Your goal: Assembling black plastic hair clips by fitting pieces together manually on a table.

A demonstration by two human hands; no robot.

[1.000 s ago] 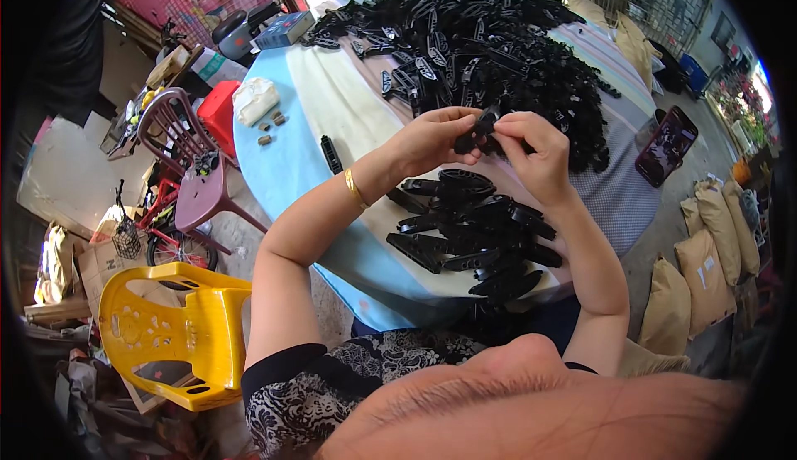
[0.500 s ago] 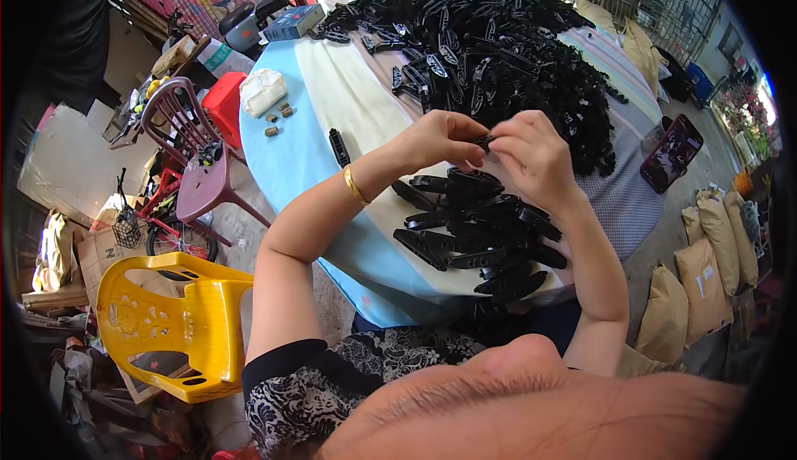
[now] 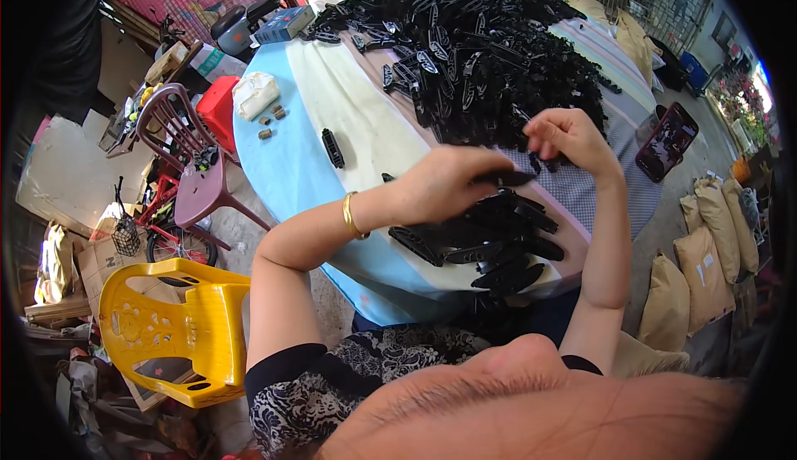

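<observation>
My left hand [image 3: 452, 184] holds a long black plastic piece [image 3: 508, 178] just above a small stack of similar black pieces [image 3: 498, 244] at the near edge of the round table [image 3: 307, 153]. My right hand [image 3: 569, 134] is raised beside the big heap of black plastic pieces [image 3: 481, 53], fingers curled around a small black part; what it grips is partly hidden. A gold bangle [image 3: 350, 216] sits on my left wrist.
A phone [image 3: 666, 140] lies at the table's right edge. A single black piece [image 3: 333, 148] and a white cloth [image 3: 256, 95] lie on the left part. A yellow plastic chair [image 3: 170, 327], a maroon chair [image 3: 187, 161] and tan sacks [image 3: 706, 244] stand around the table.
My hands were together over the near stack holding one piece; now they have parted, the left keeping the long piece low, the right lifting toward the heap.
</observation>
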